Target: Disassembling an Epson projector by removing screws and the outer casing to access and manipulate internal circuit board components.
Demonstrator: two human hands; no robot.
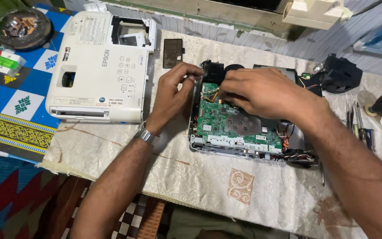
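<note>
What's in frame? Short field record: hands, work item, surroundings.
left hand: fingertips at the chassis's left edge, watch on wrist
right hand: fingers on the wires at the board's top
board: green, exposed, metal shield at centre
chassis: open, on the table
cover: white, removed, lying left
table: pale patterned cloth
tools: right edge

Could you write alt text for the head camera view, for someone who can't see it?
A person's left hand and right hand work at the far edge of a green circuit board inside an opened projector on a cloth-covered table. The white top cover lies to the left; hand tools lie right.
</note>
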